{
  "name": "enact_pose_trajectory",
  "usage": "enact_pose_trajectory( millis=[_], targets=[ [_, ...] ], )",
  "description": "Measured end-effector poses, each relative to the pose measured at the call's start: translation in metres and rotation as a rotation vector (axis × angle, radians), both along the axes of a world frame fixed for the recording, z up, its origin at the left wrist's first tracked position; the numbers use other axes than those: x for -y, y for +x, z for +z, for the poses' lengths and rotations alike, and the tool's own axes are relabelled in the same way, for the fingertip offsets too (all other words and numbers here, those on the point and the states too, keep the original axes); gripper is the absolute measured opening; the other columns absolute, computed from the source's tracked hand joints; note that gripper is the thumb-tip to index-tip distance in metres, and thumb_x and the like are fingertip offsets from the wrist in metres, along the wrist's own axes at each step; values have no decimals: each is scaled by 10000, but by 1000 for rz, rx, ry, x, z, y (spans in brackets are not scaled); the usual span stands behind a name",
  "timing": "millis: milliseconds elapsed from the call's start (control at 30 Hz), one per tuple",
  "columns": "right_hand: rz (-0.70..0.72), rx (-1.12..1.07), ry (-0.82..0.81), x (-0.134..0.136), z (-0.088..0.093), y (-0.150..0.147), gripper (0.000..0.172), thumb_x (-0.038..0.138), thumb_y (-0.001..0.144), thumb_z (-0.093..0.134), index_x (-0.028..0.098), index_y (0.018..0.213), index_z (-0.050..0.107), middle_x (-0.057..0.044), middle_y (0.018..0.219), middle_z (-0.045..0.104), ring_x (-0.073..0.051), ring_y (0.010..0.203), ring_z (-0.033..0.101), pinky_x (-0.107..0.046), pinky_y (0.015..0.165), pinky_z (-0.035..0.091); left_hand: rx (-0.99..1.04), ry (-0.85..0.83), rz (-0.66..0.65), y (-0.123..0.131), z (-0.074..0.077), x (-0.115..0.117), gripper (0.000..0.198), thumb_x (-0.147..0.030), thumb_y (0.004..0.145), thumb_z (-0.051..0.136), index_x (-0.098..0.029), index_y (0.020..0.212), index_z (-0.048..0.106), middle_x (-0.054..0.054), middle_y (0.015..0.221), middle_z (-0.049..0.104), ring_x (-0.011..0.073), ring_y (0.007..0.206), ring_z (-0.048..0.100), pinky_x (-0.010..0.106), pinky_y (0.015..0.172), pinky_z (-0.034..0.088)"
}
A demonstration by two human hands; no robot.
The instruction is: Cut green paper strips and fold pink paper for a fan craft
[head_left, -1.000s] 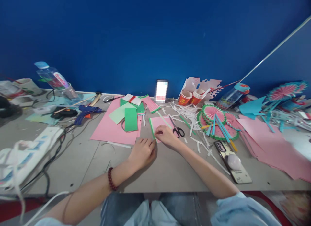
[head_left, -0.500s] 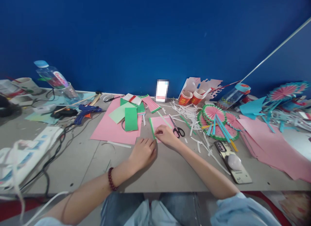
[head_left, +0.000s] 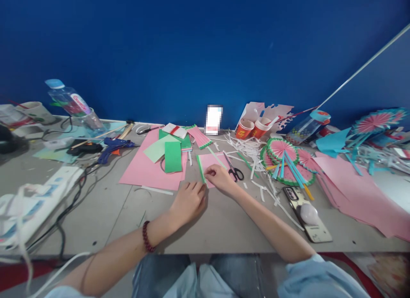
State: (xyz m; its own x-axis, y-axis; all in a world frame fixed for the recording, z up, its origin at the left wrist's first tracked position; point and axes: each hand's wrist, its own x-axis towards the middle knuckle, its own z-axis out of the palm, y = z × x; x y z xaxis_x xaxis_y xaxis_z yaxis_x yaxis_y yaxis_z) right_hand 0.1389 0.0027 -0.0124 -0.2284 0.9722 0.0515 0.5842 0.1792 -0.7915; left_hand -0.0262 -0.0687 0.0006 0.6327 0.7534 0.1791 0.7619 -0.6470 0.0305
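A small pink paper sheet (head_left: 209,160) lies on the table in front of me, with a narrow green paper strip (head_left: 200,166) along its left edge. My right hand (head_left: 220,179) rests over the sheet, thumb and fingers pinched together at the strip's lower part. Curled beside the sheet's lower left corner is my left hand (head_left: 189,202); its fingertips meet the strip's bottom end, and what they hold is hidden. Black-handled scissors (head_left: 236,174) lie just right of my right hand, their blades over the sheet's right side.
Left are large pink paper (head_left: 141,169), a green card (head_left: 173,157), a blue glue gun (head_left: 113,147) and a power strip (head_left: 41,204). White paper scraps (head_left: 246,146), paper cups (head_left: 245,129), folded watermelon fans (head_left: 283,154) and a phone (head_left: 315,227) lie right. A lit phone (head_left: 213,118) leans on the wall.
My right hand's fingertips have shifted very slightly along the green strip. My left hand and everything else look the same.
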Motion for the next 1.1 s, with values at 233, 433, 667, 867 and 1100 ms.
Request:
enact_pose_trajectory(
  millis=[233, 433, 667, 867, 1100],
  targets=[
    [-22, -12, -23, -1, -2, 0, 79, 116, 683, 604, 151, 706, 672, -20, 744, 645, -114, 629, 540, -235, 624, 431, 13, -2, -44, 1, -1, 1, 252, -173, 865, 472, -145, 1099, 562, 109, 1096, 567, 235, 926, 529, 373, 763, 407],
    [34, -114, -85, 1, 1, 5, 63, 152, 678, 598, 148, 689, 660, -23, 785, 627, -117, 685, 558, -229, 653, 443, 59, -33, 1, 0, -2, 1, 304, -181, 855, 480, -136, 1147, 553, 111, 1023, 585, 248, 940, 534, 391, 789, 420],
    [97, -208, -173, 1, 6, 7, 68, 180, 657, 585, 146, 649, 643, -29, 777, 620, -116, 645, 551, -213, 578, 431, 78, -35, -3, -2, -3, 0, 236, -179, 847, 495, -152, 1064, 585, 101, 979, 598, 244, 913, 542, 391, 763, 420],
    [203, -215, -192, 0, 9, 15, 81, 157, 642, 596, 150, 616, 673, -51, 908, 623, -129, 694, 579, -215, 584, 450, 86, -35, -4, -1, -2, 0, 225, -189, 839, 527, -161, 1056, 581, 90, 976, 598, 240, 929, 543, 380, 761, 418],
    [210, -120, -169, -5, 9, 15, 68, 137, 623, 631, 169, 611, 690, -47, 917, 611, -157, 782, 599, -232, 663, 477, 66, -37, -9, -2, -2, 0, 215, -199, 851, 501, -164, 1043, 592, 97, 987, 599, 241, 930, 539, 389, 758, 423]
  ],
)
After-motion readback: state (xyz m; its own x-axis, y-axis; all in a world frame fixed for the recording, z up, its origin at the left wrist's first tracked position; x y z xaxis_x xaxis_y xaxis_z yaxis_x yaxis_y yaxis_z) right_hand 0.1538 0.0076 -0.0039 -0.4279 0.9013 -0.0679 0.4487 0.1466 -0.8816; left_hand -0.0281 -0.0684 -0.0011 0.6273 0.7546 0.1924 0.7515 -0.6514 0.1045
